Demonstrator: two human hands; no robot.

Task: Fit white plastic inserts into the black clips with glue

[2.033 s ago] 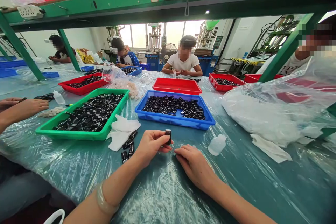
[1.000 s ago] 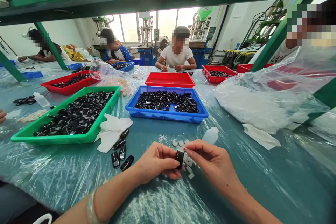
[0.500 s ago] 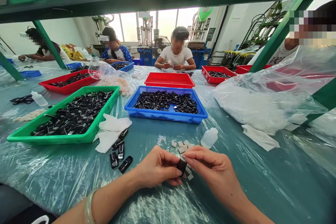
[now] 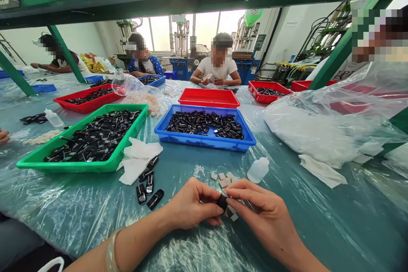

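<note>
A small black plastic piece (image 4: pixel 222 202) stands between my two hands, low over the table. My left hand (image 4: pixel 194 205) pinches it between thumb and fingers. The thumb and fingertips of my right hand (image 4: pixel 259 204) close on its upper end; a pale bit shows there, too small to make out. Just behind the fingers lie small off-white pads (image 4: pixel 227 177), partly covered by my right hand. A little heap of tiny white bits (image 4: pixel 199 171) is left of them. Several glossy black pieces (image 4: pixel 155 199) lie left of my left hand.
A translucent squeeze bottle (image 4: pixel 258 170) stands behind my right hand. Blue (image 4: pixel 204 139) and green (image 4: pixel 95 166) trays hold many black pieces. White cloths (image 4: pixel 140 155) lie beside the green tray. A plastic bag (image 4: pixel 318 131) fills the right side. Co-workers sit across the table; a green beam hangs overhead.
The view has shifted slightly, so the scene sits a bit farther right. My right fingers have moved down closer over the black piece's top. Another person's hand has appeared at the left edge.
</note>
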